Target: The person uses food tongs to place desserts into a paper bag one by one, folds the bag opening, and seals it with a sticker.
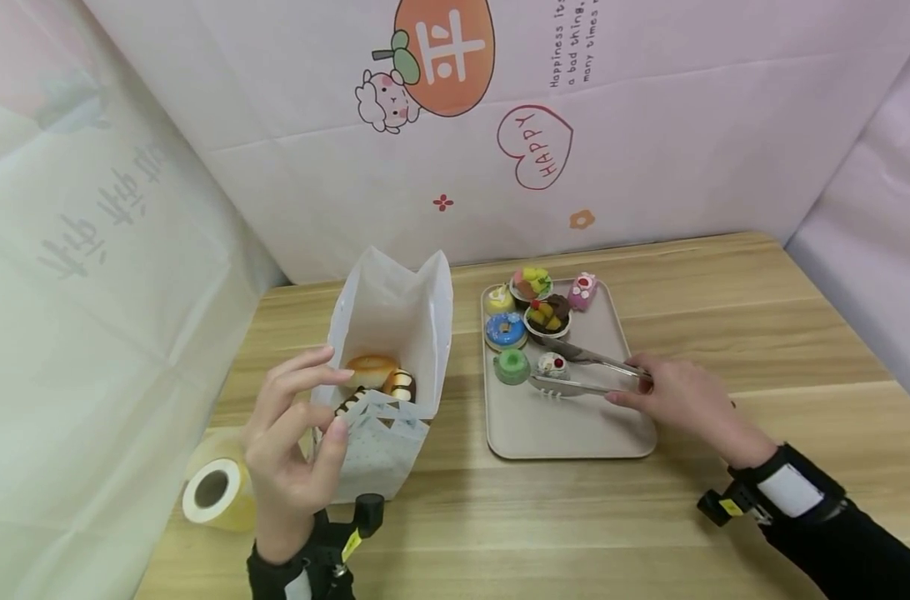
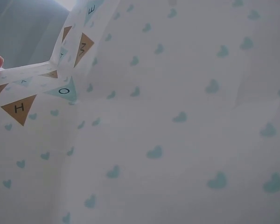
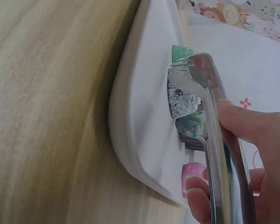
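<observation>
My right hand (image 1: 683, 400) grips metal tongs (image 3: 219, 154), whose two arms stand apart on either side of a small white-topped cake (image 1: 551, 365) with red dots. In the right wrist view this cake has a speckled side (image 3: 181, 101). It sits on a beige tray (image 1: 567, 429) with a green cake (image 1: 511, 367) and a blue donut (image 1: 506, 330). My left hand (image 1: 293, 437) is at the near left corner of an upright white paper bag (image 1: 383, 454), fingers spread over its opening and thumb apart. Inside lie a bun (image 1: 371, 371) and chocolate-striped pastries (image 1: 401, 385).
Farther back on the tray are two fruit-topped cups (image 1: 548, 319), a yellow cake (image 1: 499, 299) and a pink cake (image 1: 583, 290). A roll of yellowish tape (image 1: 233, 496) lies left of the bag. White printed cloth (image 1: 312, 192) hangs behind the wooden table (image 1: 500, 533).
</observation>
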Motion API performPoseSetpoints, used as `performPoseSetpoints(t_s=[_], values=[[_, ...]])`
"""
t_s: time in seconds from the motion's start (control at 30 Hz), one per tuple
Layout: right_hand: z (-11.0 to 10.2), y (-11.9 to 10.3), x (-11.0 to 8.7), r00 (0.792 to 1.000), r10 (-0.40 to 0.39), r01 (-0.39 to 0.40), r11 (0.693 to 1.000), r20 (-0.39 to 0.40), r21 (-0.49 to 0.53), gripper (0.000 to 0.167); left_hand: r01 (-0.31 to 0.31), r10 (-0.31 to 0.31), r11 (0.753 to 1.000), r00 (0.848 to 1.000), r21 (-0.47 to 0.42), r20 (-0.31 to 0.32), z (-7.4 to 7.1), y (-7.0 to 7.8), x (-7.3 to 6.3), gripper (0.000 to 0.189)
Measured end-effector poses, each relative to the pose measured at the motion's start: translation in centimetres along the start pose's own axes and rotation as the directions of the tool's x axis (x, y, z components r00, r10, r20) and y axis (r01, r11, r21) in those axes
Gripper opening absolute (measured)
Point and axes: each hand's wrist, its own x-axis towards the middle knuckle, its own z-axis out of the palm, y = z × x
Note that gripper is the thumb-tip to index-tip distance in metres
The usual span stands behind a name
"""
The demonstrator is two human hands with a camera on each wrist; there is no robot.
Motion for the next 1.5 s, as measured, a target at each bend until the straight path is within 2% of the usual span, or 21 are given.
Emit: performPoseSetpoints(t_s=[0.37, 0.73, 1.03, 1.3, 1.5], values=[[1.0, 0.6, 0.1, 1.0, -0.019, 0.019, 1.0, -0.005, -0.002, 0.069, 0.007, -0.007, 1.0, 1.0, -0.001, 0.0, 0.1, 0.0, -0.1, 0.039], [1.1, 0.6, -0.2, 0.995, -0.084, 0.081, 0.995, -0.06, -0.057, 0.056, -0.006, 0.007, 1.0, 1.0, 0.015, -0.016, 0.0, -0.1, 0.1, 0.04], [1.8, 0.5, -0.7, 0.988, -0.09, 0.079, 0.992, -0.123, -0.096, 0.05, -0.074, 0.078, 0.994, 0.996, 0.084, -0.035, 0.3, -0.3, 0.1, 0.045], [1.5, 0.7, -0.6, 0.983, -0.117, 0.106, 0.991, -0.145, -0.084, 0.041, -0.086, 0.093, 0.988, 0.994, 0.129, -0.051, 0.3, 0.0, 0.4, 0.046], [1.0, 0.8, -0.8, 0.969, -0.148, 0.134, 0.988, -0.2, -0.081, 0.045, -0.095, 0.104, 0.983, 0.993, 0.156, -0.054, 0.4, 0.0, 0.6, 0.047]])
